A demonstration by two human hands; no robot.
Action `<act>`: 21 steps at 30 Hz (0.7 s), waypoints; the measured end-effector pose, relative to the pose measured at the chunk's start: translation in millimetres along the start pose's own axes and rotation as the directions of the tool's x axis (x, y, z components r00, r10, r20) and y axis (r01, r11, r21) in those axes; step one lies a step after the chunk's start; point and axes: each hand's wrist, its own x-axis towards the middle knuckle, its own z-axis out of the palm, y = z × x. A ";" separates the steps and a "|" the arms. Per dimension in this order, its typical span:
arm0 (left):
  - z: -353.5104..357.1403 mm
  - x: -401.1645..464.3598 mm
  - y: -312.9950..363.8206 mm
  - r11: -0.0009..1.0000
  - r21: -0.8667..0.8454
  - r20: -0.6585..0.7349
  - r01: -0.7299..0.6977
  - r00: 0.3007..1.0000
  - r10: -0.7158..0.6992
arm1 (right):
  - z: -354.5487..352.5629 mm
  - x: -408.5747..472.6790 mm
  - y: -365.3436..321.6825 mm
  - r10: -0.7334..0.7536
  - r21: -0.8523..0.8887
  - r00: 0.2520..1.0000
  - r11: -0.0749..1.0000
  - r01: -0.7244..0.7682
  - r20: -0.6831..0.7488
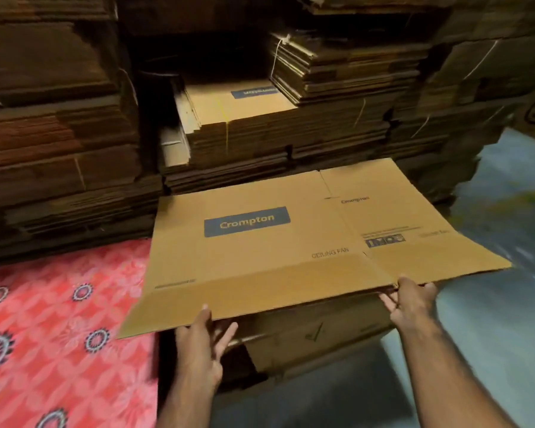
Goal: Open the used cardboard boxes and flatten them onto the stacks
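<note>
We hold a flattened Crompton ceiling-fan box (291, 242) level in the centre of the frame, its far edge reaching toward the stacks of flattened cardboard (275, 131) that fill the upper half. Our left hand (204, 341) takes the near edge at lower centre, thumb on top and fingers spread loosely underneath, so it supports the sheet more than it clamps it. Our right hand (411, 301) pinches the near edge at lower right, thumb over and fingers (388, 302) curled under.

Just beneath the sheet sits another brown carton (315, 338), its shape partly hidden. A red patterned mattress (59, 319) fills the lower left; grey floor (501, 304) shows at right.

We judge the opening and flattening of this box done, and the step in hand is laying it on a stack. A matching Crompton sheet (238, 103) tops a pile at upper centre, a likely destination. The next move calls for raising the sheet, sliding it forward squarely over that pile, then letting both hands release.
</note>
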 end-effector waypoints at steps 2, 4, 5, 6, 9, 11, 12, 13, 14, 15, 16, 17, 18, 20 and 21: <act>-9.1 8.0 5.2 0.998 -0.028 -0.099 -0.052 0.994 0.049 | -0.2 10.6 -4.6 -0.020 -0.003 1.000 1.000 0.020 -0.011; -11.8 9.4 6.2 0.997 -0.023 -0.133 -0.079 0.988 0.076 | 2.6 16.2 -8.5 -0.049 -0.040 0.999 0.998 0.049 -0.007; -10.6 8.6 3.5 0.996 -0.015 -0.130 -0.084 0.988 0.081 | 5.5 18.1 -7.3 -0.068 -0.075 0.998 0.995 0.068 0.003; -7.9 7.3 -0.5 0.996 -0.008 -0.127 -0.086 0.988 0.084 | 9.6 16.2 -5.5 -0.079 -0.101 0.997 0.992 0.081 0.020; -1.0 6.2 -16.6 0.998 -0.003 -0.111 -0.067 0.992 0.067 | 19.7 15.0 5.1 -0.058 -0.173 0.995 0.982 0.071 0.079; -1.3 7.8 -21.0 0.998 0.015 -0.085 -0.053 0.995 0.054 | 22.0 13.9 5.3 -0.047 -0.185 0.994 0.981 0.065 0.099; -3.4 10.8 -21.3 0.998 0.024 -0.082 -0.050 0.995 0.052 | 21.3 15.0 4.4 -0.046 -0.184 0.993 0.981 0.065 0.108; -6.6 14.1 -21.0 0.998 0.028 -0.084 -0.048 0.995 0.050 | 20.1 17.5 4.3 -0.048 -0.193 0.993 0.979 0.069 0.111; -9.7 16.5 -20.5 0.999 0.031 -0.091 -0.044 0.995 0.047 | 18.5 18.3 3.9 -0.043 -0.199 0.993 0.978 0.064 0.107; -13.5 19.2 -20.8 0.999 0.028 -0.097 -0.039 0.994 0.042 | 16.5 18.9 4.3 -0.038 -0.209 0.995 0.976 0.057 0.097; -17.3 20.8 -21.6 0.999 0.026 -0.089 -0.021 0.996 0.023 | 14.2 18.7 6.0 -0.029 -0.218 0.996 0.975 0.048 0.089; -21.0 22.8 -22.9 1.000 0.025 -0.083 0.006 0.997 -0.004 | 12.0 18.2 8.2 -0.031 -0.231 0.996 0.972 0.049 0.079; -23.4 22.5 -23.3 0.999 0.024 -0.075 0.036 0.997 -0.035 | 9.8 17.1 10.1 -0.036 -0.238 0.997 0.970 0.052 0.073; -26.2 22.7 -22.7 0.998 0.023 -0.086 0.066 0.994 -0.064 | 6.4 17.9 12.2 -0.061 -0.235 0.996 0.969 0.075 0.067; -27.0 23.7 -21.9 0.998 0.020 -0.105 0.057 0.993 -0.054 | 5.4 18.7 12.3 -0.069 -0.239 0.996 0.968 0.082 0.063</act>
